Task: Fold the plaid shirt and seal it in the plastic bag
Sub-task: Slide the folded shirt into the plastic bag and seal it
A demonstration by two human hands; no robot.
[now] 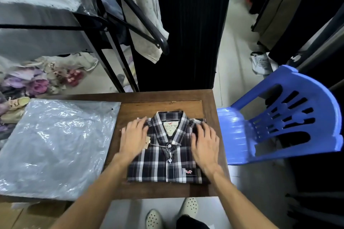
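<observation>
1. Head view, item: plaid shirt (165,161), dark check with white lines, lay folded into a compact rectangle, collar up and away from the wearer, buttoned placket centred, on the right part of the wooden table (208,102).
2. Head view, hands: left hand (133,136) lay flat, fingers spread, on the shirt's left shoulder; right hand (205,144) lay flat on the right shoulder. Both pressed down open-palmed, set apart across the collar, gripping nothing.
3. Handling, as judged: light, soft cloth, prone to unfold if lifted by one edge; the collar end looked the firmest part. Best taken with both hands slid under the two long sides, keeping the stack level.
4. Container: plastic bag (55,147), clear and crinkled, lay flat on the table's left part, just beside the shirt, apparently empty; which edge opens could not be told. The film looked slippery and limp, likely needing one hand to hold the mouth.
5. Nearby: blue plastic chair (290,122), right of the table.
</observation>
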